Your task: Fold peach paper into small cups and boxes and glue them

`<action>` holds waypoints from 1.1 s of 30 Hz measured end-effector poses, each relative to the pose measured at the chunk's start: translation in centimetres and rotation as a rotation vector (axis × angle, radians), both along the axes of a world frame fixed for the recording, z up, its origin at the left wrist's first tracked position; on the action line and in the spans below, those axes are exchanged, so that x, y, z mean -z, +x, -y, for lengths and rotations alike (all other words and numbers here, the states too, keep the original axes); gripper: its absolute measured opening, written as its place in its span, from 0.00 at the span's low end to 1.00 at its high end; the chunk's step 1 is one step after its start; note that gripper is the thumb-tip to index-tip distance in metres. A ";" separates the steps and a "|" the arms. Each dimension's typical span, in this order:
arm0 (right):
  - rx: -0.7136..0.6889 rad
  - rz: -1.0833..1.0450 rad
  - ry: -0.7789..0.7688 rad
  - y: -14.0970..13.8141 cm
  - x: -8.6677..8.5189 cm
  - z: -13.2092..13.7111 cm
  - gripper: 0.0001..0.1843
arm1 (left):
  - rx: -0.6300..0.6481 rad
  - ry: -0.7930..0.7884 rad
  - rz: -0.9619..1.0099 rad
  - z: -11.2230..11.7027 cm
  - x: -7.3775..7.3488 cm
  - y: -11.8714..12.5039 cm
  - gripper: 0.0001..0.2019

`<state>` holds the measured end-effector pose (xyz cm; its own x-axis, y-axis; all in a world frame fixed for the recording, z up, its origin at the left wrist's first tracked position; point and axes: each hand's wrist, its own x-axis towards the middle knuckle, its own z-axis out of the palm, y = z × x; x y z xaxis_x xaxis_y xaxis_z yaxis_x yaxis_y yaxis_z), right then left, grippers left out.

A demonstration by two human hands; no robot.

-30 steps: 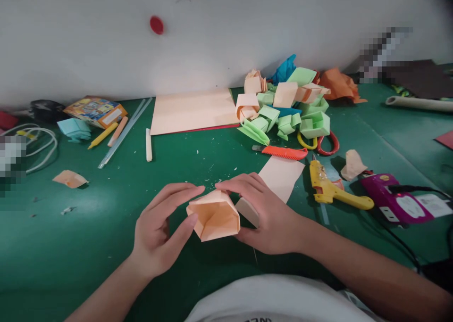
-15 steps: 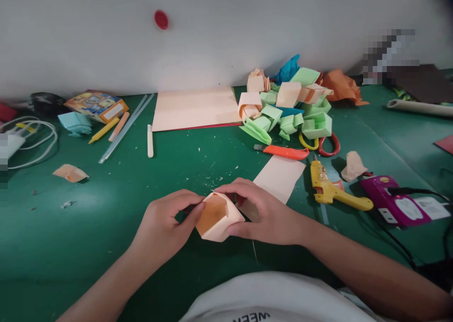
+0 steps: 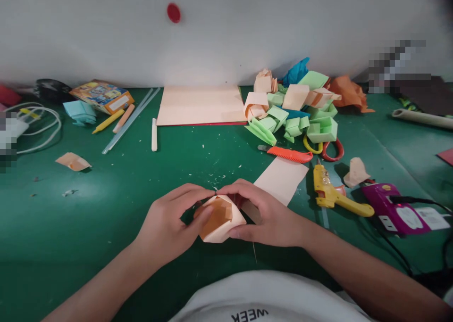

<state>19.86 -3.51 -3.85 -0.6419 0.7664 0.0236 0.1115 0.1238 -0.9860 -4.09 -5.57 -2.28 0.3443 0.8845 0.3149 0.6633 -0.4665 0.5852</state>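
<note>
Between my hands is a small folded paper box (image 3: 222,230) in peach, tilted so its open hollow side faces left and toward me. My left hand (image 3: 175,218) pinches its left wall, thumb inside the opening and fingertips at the top edge. Around the right side, my right hand (image 3: 267,216) grips it with fingers over the top and thumb below. Both hands' fingertips nearly meet at the box's upper corner. A strip of peach paper (image 3: 281,178) lies on the green table just beyond my right hand.
An orange cutter knife (image 3: 290,154), scissors (image 3: 332,150), a yellow glue gun (image 3: 329,192) and a purple power box (image 3: 392,209) lie to the right. Behind them is a pile of folded paper pieces (image 3: 293,107). Peach sheets (image 3: 201,106), crayons (image 3: 108,121) and glue sticks (image 3: 130,121) lie farther back.
My left hand has shifted its grip: the fingertips moved right along the box's top edge and the thumb moved into the opening. My right hand keeps its hold. The camera view shifted slightly.
</note>
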 end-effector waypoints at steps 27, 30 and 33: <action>-0.072 -0.067 -0.159 0.1 0.4 0.0 0.35 | 0.037 0.178 -0.167 0.0 -1.1 -0.8 0.17; -0.093 -0.024 -0.140 0.1 0.3 0.0 0.35 | 0.041 0.204 -0.209 0.3 -1.2 -0.9 0.17; -0.095 -0.021 -0.129 0.3 0.1 -0.1 0.35 | 0.026 0.186 -0.171 0.5 -1.1 -1.1 0.15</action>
<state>20.12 -3.41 -3.96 -0.7122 0.6996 -0.0569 0.0846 0.0051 -0.9964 -5.16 -6.11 -1.14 0.4281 0.8070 0.4069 0.7319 -0.5737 0.3678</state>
